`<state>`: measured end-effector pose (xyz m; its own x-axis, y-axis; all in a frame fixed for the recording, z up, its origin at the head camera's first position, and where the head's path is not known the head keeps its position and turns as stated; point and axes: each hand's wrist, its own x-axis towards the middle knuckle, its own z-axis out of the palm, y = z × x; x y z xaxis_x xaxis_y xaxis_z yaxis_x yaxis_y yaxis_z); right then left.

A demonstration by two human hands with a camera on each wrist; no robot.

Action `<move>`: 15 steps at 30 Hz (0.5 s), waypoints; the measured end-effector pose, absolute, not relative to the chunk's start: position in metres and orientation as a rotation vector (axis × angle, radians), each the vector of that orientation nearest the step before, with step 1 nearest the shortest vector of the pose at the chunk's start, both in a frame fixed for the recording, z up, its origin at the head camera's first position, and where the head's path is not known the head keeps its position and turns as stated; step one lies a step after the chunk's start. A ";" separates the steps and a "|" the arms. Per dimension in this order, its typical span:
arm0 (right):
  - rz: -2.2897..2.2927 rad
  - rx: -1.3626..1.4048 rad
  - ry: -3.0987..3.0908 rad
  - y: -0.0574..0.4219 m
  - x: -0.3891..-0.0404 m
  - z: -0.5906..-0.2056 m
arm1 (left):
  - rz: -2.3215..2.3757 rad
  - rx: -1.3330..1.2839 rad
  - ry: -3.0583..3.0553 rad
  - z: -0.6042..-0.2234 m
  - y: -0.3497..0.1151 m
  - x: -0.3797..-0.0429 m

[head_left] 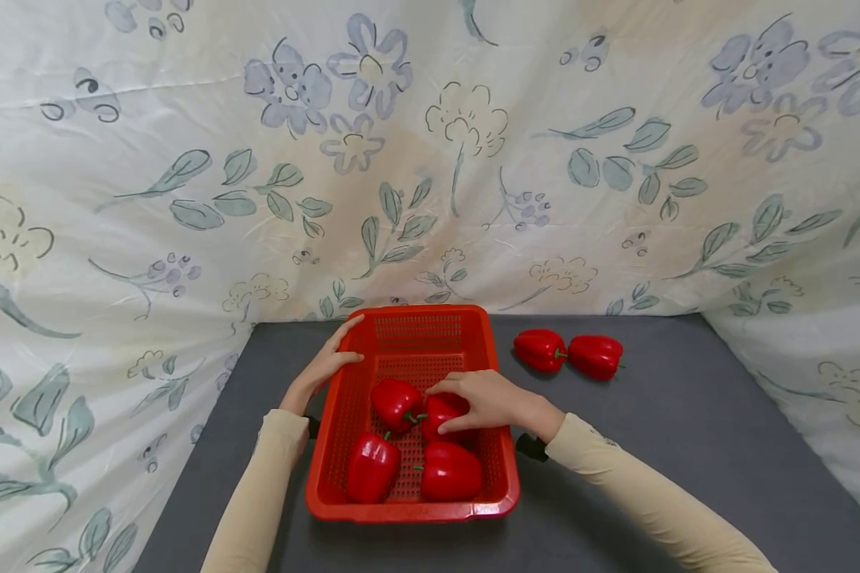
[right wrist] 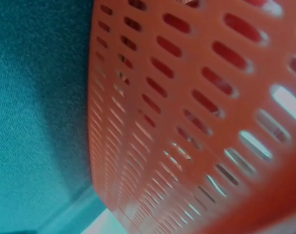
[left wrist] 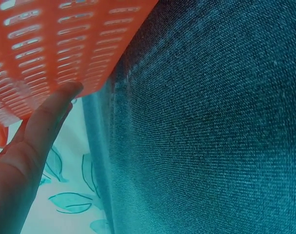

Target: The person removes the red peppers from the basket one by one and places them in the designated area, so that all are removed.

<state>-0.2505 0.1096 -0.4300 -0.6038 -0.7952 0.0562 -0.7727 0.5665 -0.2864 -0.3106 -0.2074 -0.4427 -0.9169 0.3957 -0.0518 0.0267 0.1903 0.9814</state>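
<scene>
A red plastic basket with slotted walls holds several red bell peppers with green stems. My left hand holds the basket's left rim, thumb over the inner side; the left wrist view shows fingers against the outer slotted wall. Reaching over the right rim, my right hand grips a bell pepper, thumb and fingers around it. Beside that one lies another bell pepper. Nearer the front are a bell pepper on the left and one on the right. In the right wrist view, the basket wall hides the right hand.
Two more bell peppers, one and another, lie on the dark grey table covering right of the basket. A white flower-printed cloth hangs behind and along both sides of the table.
</scene>
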 end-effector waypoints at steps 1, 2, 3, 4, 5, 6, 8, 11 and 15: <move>-0.449 -1.353 2.711 0.110 -0.250 -0.428 | 1.785 0.400 2.176 -0.443 -0.207 -0.311; -0.462 -1.346 2.711 0.111 -0.249 -0.426 | 1.780 0.398 2.179 -0.442 -0.207 -0.310; -0.474 -1.338 2.713 0.111 -0.249 -0.424 | 1.779 0.397 2.177 -0.442 -0.207 -0.310; -0.486 -1.338 2.717 0.112 -0.248 -0.422 | 1.778 0.398 2.177 -0.442 -0.207 -0.310; -0.499 -1.336 2.721 0.112 -0.247 -0.419 | 1.778 0.399 2.178 -0.442 -0.207 -0.310; -0.511 -1.336 2.724 0.113 -0.247 -0.417 | 1.777 0.400 2.177 -0.442 -0.207 -0.310; -0.527 -1.335 2.736 0.114 -0.246 -0.413 | 1.780 0.400 2.172 -0.442 -0.208 -0.311; -0.546 -1.332 2.755 0.117 -0.246 -0.408 | 1.787 0.397 2.167 -0.446 -0.209 -0.314; -0.554 -1.301 2.788 0.121 -0.246 -0.401 | 1.796 0.402 2.176 -0.458 -0.212 -0.322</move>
<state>-0.2461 0.1214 -0.4006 -0.6533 -0.7452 0.1339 -0.7397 0.5905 -0.3227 -0.3224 -0.2119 -0.4577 -0.9188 0.3921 -0.0455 0.0298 0.1839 0.9825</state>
